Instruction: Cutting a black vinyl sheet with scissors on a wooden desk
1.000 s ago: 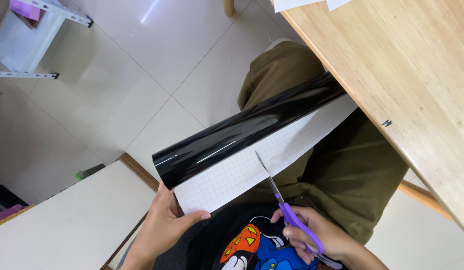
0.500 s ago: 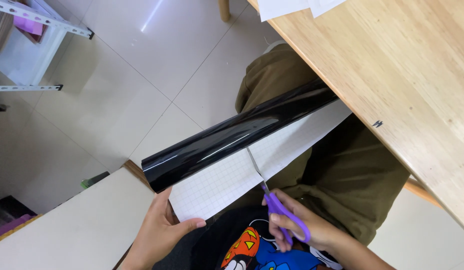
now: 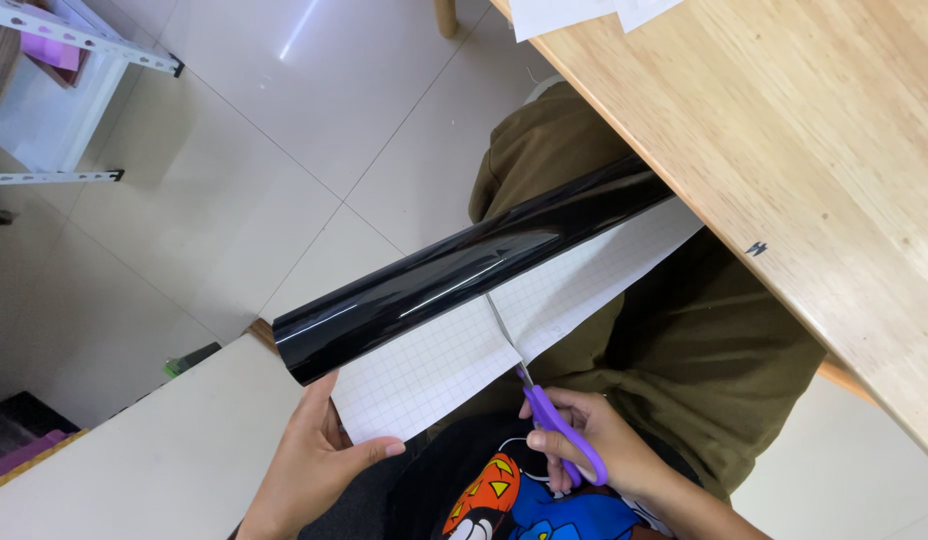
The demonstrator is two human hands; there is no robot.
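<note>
Item: glossy black vinyl roll (image 3: pixel 464 275), white gridded backing sheet (image 3: pixel 454 365) unrolled over the lap, beside the wooden desk (image 3: pixel 784 130). Likely light, slick, floppy; best held at the sheet edge. Left hand (image 3: pixel 309 470) pinches that edge. Right hand (image 3: pixel 594 450) grips purple scissors (image 3: pixel 544 400). Against the frame before, the cut reaches nearer the roll.

Wooden table (image 3: pixel 784 130), white papers (image 3: pixel 574 12), metal shelf (image 3: pixel 54 60)
</note>
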